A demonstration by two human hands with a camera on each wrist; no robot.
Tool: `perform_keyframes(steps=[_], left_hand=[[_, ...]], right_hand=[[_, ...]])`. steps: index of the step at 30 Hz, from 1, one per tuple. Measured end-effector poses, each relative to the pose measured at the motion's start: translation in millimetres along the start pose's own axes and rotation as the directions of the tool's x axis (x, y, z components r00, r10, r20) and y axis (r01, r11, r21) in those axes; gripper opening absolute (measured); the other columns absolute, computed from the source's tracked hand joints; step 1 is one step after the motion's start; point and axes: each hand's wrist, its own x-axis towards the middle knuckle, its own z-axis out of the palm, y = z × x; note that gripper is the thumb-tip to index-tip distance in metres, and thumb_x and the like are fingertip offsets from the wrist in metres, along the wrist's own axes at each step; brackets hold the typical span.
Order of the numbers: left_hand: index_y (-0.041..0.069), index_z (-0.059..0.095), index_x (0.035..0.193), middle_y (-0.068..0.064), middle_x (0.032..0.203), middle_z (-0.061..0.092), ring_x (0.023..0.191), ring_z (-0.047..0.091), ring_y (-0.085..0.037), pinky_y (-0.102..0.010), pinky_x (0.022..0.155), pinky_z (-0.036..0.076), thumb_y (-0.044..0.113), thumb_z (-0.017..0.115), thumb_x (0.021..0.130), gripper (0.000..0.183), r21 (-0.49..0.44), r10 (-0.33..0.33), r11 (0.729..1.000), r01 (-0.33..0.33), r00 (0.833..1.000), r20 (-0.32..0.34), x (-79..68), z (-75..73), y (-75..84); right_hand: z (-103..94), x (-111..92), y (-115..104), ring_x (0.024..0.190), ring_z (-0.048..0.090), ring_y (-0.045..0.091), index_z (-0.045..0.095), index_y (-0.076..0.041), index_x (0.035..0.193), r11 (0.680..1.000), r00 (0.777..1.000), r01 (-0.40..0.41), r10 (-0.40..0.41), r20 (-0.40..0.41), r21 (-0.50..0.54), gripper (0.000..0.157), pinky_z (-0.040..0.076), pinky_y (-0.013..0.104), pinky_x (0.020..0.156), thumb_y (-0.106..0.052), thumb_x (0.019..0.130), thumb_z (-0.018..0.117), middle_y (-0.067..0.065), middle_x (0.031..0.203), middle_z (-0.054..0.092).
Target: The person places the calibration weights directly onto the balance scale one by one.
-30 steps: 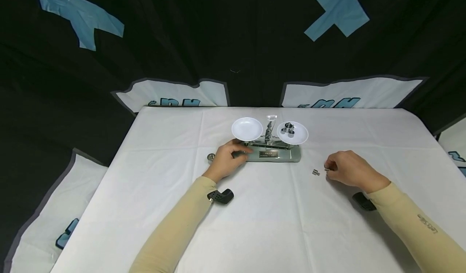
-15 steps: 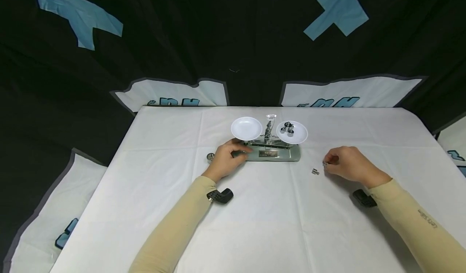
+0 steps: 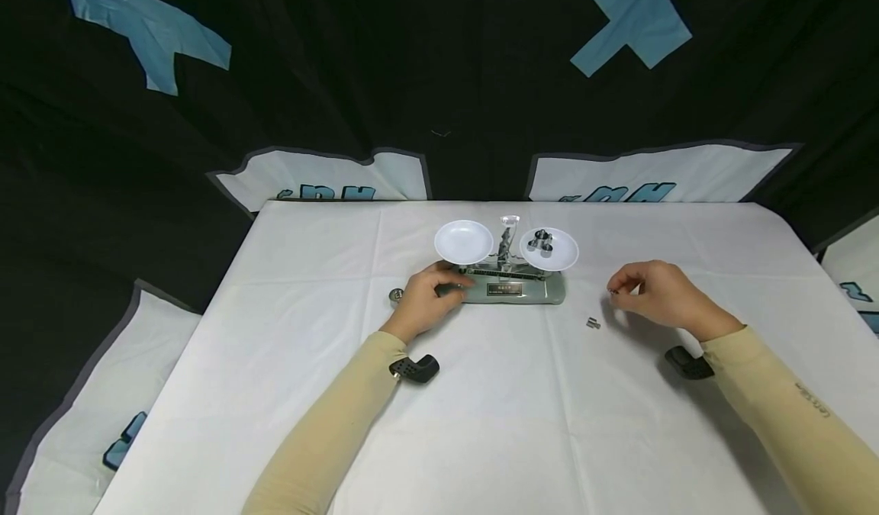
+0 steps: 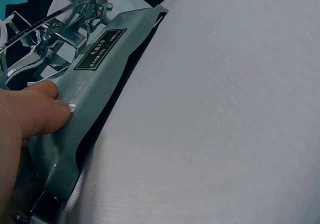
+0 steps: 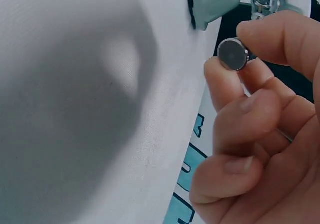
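A small cylindrical metal weight (image 5: 232, 54) is hanging above the tablecloth (image 3: 481, 393), its flat round face showing to the right wrist camera. The right hand (image 3: 652, 294) is pinching it, thumb and forefinger clamped on its rim, while the other fingers are curling beneath. On a clock face with twelve at the top of the head view, small loose weights (image 3: 594, 323) are lying close by at seven o'clock from the held one.

At nine o'clock, farther off, a grey-green table balance (image 3: 542, 294) is standing on the cloth. Its right white pan (image 3: 566, 252), at between one and two from the base, is bearing a cluster of metal weights (image 3: 542, 240); its left white pan (image 3: 463, 242) is sitting at between ten and eleven. A nameplate (image 4: 100, 49) is showing on the base's front.

The left hand (image 3: 422, 297) is gripping the base's nine o'clock end, its thumb pressing the front face; the farther fingertips are hiding behind the base. Just beside that hand, at nine o'clock, a round metal piece (image 3: 396, 295) is resting. Tan sleeves (image 3: 330, 423) are covering both arms. At twelve, a black curtain (image 3: 446, 103) is hanging beyond the table.
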Motion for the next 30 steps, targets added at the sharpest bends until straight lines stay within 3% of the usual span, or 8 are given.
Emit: perform_keyframes(steps=[14,22,30], left_hand=[[0.008,0.08,0.104,-0.015,0.143,0.062,0.139,0.054,-0.031,-0.046,0.119,0.042,0.009,0.069,0.086,0.021,-0.015,-0.001,1.0,0.001,1.0,-0.004,0.1,0.3,-1.1],[0.008,0.08,0.104,-0.015,0.143,0.062,0.14,0.053,-0.031,-0.047,0.119,0.041,0.009,0.07,0.085,0.021,-0.013,-0.011,1.0,0.011,1.0,0.0,-0.2,0.4,-0.4],[0.009,0.08,0.104,-0.014,0.142,0.063,0.14,0.054,-0.031,-0.046,0.119,0.042,0.01,0.07,0.086,0.021,-0.01,-0.018,1.0,0.018,1.0,-0.001,-0.4,0.0,0.2]], right_hand=[[1.2,4,0,0.088,0.056,-0.002,0.072,-0.004,0.106,0.983,0.987,-0.013,0.042,-0.153,0.183,0.015,0.047,0.015,0.076,-0.013,0.095,0.068,0.011,0.102,0.074],[-2.7,12,-5,0.075,0.064,0.007,0.069,-0.002,0.108,0.957,0.966,-0.01,0.085,-0.246,0.29,0.017,0.052,0.017,0.063,-0.014,0.095,0.068,-0.03,0.088,0.064],[-4.6,20,-13,0.07,0.061,0.003,0.069,-0.003,0.11,0.949,0.95,0.015,0.084,-0.3,0.314,0.019,0.05,0.017,0.06,-0.014,0.095,0.068,-0.034,0.088,0.064]])
